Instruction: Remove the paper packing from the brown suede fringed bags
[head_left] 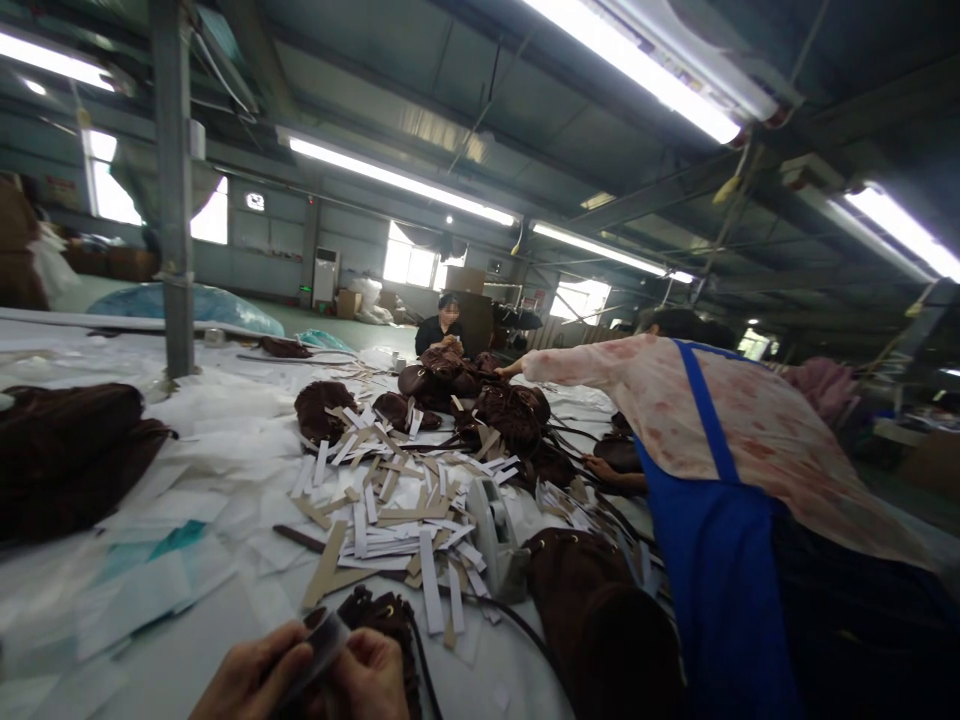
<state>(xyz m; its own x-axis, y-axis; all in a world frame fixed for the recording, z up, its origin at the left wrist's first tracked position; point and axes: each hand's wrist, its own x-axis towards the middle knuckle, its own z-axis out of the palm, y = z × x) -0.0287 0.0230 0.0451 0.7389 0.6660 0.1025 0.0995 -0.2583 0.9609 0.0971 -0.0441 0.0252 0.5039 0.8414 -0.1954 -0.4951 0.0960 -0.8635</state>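
At the bottom edge my left hand (251, 678) and my right hand (369, 675) are close together, both with fingers closed on a small grey strip (319, 650) held between them. Just beyond them lies a dark brown drawstring bag (386, 622) with a cord trailing to the right. A heap of white and tan paper strips (401, 505) covers the white table (180, 660) ahead.
A person in a floral top and blue apron (720, 560) leans over the table at right, arm stretched toward a pile of brown bags (480, 395). Another person sits at the far end. A tape dispenser (495, 535), brown bags (67, 450) at left and a steel post (176, 190).
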